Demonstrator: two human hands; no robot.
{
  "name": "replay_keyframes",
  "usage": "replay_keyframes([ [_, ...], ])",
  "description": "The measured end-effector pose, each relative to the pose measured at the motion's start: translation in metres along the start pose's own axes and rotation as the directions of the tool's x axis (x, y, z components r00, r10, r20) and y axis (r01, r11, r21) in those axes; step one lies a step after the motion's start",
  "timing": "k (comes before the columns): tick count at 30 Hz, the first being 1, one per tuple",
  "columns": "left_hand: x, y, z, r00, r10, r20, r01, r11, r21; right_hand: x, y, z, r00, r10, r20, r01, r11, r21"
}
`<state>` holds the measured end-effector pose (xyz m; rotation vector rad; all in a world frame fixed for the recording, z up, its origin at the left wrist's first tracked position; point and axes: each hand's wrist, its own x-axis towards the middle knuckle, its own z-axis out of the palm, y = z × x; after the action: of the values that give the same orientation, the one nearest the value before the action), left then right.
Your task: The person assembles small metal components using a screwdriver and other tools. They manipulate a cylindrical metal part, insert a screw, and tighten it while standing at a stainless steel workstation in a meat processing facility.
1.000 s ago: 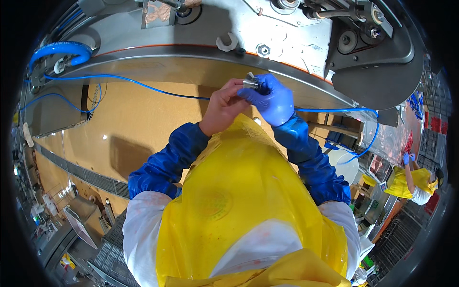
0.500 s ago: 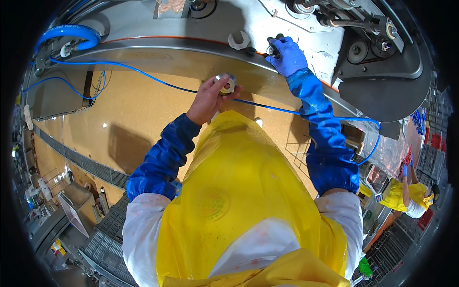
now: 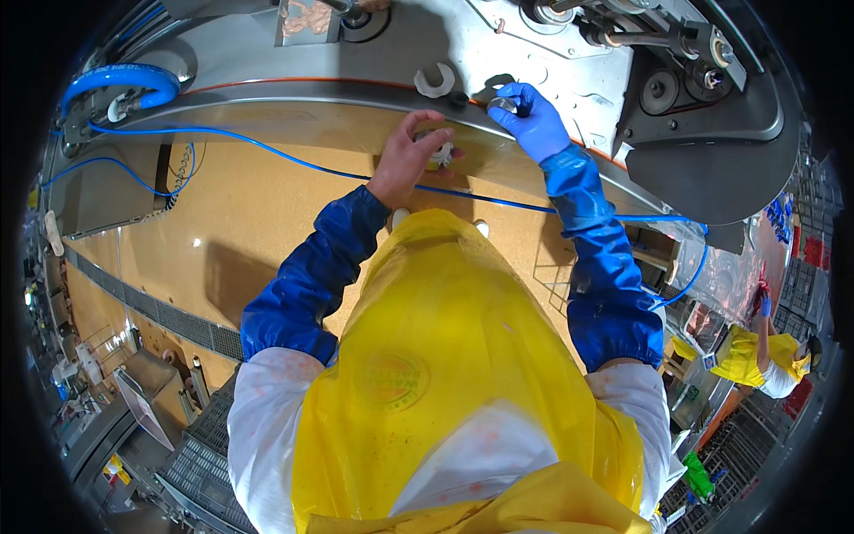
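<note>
My bare left hand (image 3: 405, 165) is closed round a small metal part with a toothed or notched rim (image 3: 442, 155), held in front of the machine's edge. The fingers partly cover this part. Further right, my right hand (image 3: 541, 129), in a blue-purple glove, pinches a small round silver metal piece (image 3: 503, 105) just over the metal edge. Left of that piece, a pale C-shaped part (image 3: 434, 80) lies on the machine's top, with a small dark round knob (image 3: 458, 98) beside it.
A steel machine top (image 3: 391, 53) curves across the far side, with rollers and a pulley (image 3: 659, 92) at the right. A thin blue hose (image 3: 294, 158) hangs across below its edge. At far right, a person in a yellow apron (image 3: 756, 356) works by a table.
My right hand has drawn back slightly toward me, and a silver round piece now shows in its fingers. My left hand has moved a little right and turned its part, showing the toothed rim.
</note>
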<state>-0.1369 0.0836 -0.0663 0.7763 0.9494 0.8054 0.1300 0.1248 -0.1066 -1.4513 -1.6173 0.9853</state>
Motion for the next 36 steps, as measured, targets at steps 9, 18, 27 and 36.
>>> replay_keyframes([
  [9,-0.014,0.018,0.008,0.947,-0.036,0.32,0.13,0.952,-0.277,-0.042,-0.099,-0.006,0.936,-0.036,0.349,-0.159,0.842,0.515],
  [18,-0.031,0.031,0.026,0.936,-0.071,0.344,0.194,0.921,-0.339,-0.06,-0.134,-0.01,0.967,-0.075,0.242,-0.046,0.887,0.459],
  [27,-0.032,0.022,0.024,0.841,-0.003,0.54,0.219,0.916,-0.336,-0.084,-0.163,-0.016,0.97,-0.22,0.099,0.22,0.975,0.019],
  [36,-0.056,0.022,0.049,0.872,0.148,0.466,-0.073,0.982,-0.175,-0.093,-0.142,-0.009,0.984,-0.174,0.023,0.172,0.981,0.086],
])
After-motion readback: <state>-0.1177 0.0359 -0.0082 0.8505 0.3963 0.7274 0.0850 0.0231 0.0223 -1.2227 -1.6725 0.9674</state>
